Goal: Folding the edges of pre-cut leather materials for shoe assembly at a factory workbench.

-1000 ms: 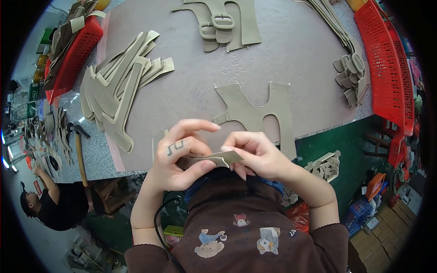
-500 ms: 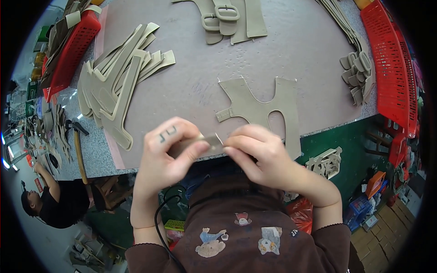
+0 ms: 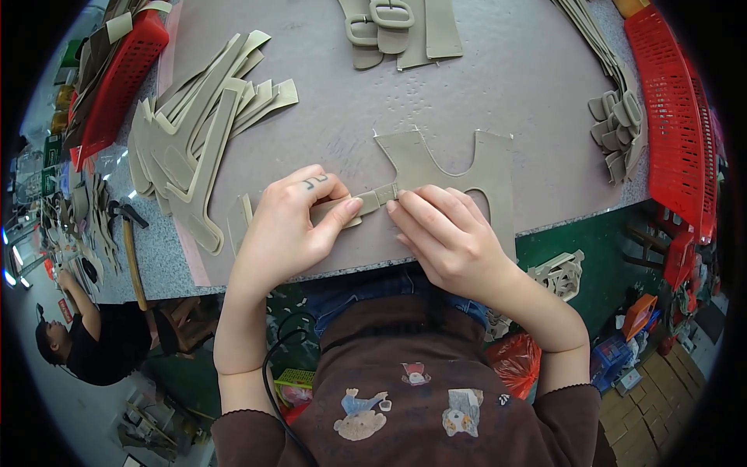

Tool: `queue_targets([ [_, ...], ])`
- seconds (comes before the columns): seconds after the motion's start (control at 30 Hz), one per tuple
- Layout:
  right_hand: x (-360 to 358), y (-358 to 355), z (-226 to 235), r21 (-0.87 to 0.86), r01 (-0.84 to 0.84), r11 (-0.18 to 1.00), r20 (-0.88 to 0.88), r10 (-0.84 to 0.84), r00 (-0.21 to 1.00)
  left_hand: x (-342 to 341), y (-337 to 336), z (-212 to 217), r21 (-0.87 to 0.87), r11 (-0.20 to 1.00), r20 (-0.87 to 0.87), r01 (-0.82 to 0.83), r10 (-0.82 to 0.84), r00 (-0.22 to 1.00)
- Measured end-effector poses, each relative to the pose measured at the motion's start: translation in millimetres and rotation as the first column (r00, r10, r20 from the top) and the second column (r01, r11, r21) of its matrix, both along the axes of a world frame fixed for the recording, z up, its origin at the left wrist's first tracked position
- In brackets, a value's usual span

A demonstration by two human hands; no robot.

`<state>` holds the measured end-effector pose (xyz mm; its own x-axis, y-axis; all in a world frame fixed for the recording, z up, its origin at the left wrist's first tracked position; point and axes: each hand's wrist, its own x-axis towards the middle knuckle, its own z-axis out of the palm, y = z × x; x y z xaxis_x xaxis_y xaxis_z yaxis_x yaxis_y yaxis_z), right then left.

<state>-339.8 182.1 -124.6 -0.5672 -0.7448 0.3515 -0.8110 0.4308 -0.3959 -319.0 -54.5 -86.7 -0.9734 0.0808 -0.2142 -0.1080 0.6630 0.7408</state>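
A narrow beige strap piece [image 3: 372, 199] lies low over the mauve work mat [image 3: 498, 109], pinched from both ends. My left hand [image 3: 292, 226] grips its left end between thumb and fingers. My right hand [image 3: 443, 233] holds its right end with the fingertips. Just behind the strap rests a larger beige cut piece with a U-shaped notch [image 3: 459, 167], partly under my right hand.
A fanned stack of long beige cut pieces [image 3: 198, 128] lies at the left. Buckled straps [image 3: 397, 27] lie at the far edge, small stacked pieces [image 3: 615, 132] at the right. Red baskets [image 3: 669, 109] [image 3: 117, 74] flank the table. A hammer [image 3: 128, 241] lies at the left edge; another person [image 3: 85, 342] crouches below.
Both hands have moved forward from near my chest onto the mat, carrying the strap piece, which now lies against the notched piece.
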Motion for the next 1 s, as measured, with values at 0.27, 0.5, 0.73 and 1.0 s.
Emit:
queue_targets([
  [0.27,0.9,-3.1,0.8,0.026,0.021,0.999,0.003,-0.021,1.0,-0.7,5.5,-0.2,-0.051,0.999,-0.017,-0.01,0.009,1.0],
  [0.5,-4.4,-18.9,13.8,0.233,0.048,0.971,-0.086,-0.029,0.996,0.5,15.6,4.4,-0.221,0.975,-0.119,0.016,-0.043,0.992],
  [0.73,-51.2,10.8,26.9,-0.036,0.148,0.988,0.17,-0.14,0.975,11.5,6.2,4.2,-0.05,0.999,-0.15,-0.006,-0.002,0.989],
  [1.0,-55.3,16.1,42.2,-0.016,0.15,0.989,0.485,-0.124,0.866,-12.4,9.1,12.0,0.268,0.963,0.142,0.009,-0.049,0.989],
])
